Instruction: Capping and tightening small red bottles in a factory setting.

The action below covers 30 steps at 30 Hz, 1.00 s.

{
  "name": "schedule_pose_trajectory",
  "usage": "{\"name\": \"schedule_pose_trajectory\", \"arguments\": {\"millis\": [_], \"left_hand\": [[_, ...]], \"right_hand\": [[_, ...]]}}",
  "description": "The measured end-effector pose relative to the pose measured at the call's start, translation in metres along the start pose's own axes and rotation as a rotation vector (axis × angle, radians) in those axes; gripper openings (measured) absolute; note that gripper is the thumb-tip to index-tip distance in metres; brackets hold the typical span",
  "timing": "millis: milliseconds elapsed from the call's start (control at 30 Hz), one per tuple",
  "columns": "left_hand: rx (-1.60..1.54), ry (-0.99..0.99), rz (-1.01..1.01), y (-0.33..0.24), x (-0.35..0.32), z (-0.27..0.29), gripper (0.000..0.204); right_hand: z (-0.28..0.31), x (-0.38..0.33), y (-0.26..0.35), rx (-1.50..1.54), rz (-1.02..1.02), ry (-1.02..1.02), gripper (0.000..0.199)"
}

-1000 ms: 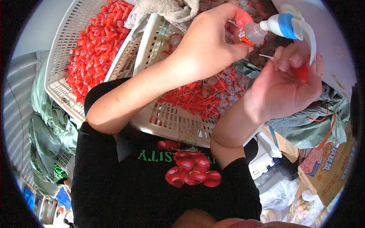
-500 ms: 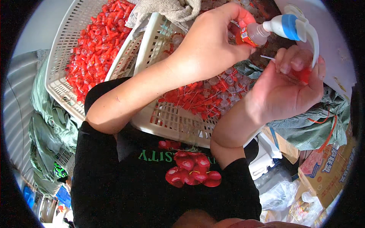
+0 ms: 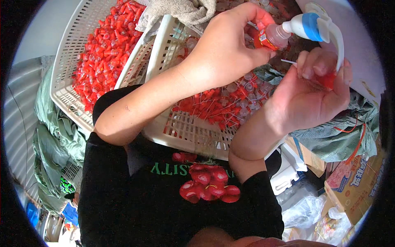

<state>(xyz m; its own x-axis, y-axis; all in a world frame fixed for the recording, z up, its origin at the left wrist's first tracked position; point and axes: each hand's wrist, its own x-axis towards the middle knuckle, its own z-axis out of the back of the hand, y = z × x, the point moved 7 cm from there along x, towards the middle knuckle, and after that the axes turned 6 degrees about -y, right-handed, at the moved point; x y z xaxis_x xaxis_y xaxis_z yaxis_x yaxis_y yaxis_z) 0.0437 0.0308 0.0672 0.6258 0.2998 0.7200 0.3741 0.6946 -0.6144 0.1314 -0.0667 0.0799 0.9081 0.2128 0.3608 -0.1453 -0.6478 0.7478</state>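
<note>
My left hand (image 3: 228, 51) grips a small clear bottle (image 3: 275, 36) with a red label, tilted sideways. Its mouth meets the white tip of a nozzle (image 3: 310, 26) that has a blue band. A curved white lever (image 3: 340, 47) runs down from the nozzle to the fingers of my right hand (image 3: 308, 103). That hand is curled, palm up, around a red cap (image 3: 326, 80). From beside its fingertips pokes a thin white stick (image 3: 289, 61), seemingly the cap's wand; their join is hidden.
Below my hands a white basket (image 3: 197, 142) holds red caps with sticks and clear bottles. Another white basket (image 3: 61, 76), full of red-and-clear pieces, stands left. A beige towel (image 3: 181, 12) drapes over the rims. At right are a green sack (image 3: 333, 140) and a cardboard box (image 3: 354, 185).
</note>
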Motion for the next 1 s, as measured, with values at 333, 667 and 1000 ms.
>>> {"name": "schedule_pose_trajectory", "arguments": {"millis": [333, 667, 1000], "left_hand": [[-0.286, 0.022, 0.574, 0.024, -0.031, -0.018, 0.035], [-1.250, -0.044, 0.919, -0.123, -0.140, -0.038, 0.037], [-1.373, 0.192, 0.787, -0.186, -0.149, -0.033, 0.038]], "right_hand": [[0.012, -0.031, 0.027, 0.099, -0.024, -0.031, 0.024], [0.000, -0.109, 0.118, 0.168, -0.285, 0.104, 0.020], [0.005, -0.174, 0.153, -0.289, -0.340, 0.184, 0.012]]}}
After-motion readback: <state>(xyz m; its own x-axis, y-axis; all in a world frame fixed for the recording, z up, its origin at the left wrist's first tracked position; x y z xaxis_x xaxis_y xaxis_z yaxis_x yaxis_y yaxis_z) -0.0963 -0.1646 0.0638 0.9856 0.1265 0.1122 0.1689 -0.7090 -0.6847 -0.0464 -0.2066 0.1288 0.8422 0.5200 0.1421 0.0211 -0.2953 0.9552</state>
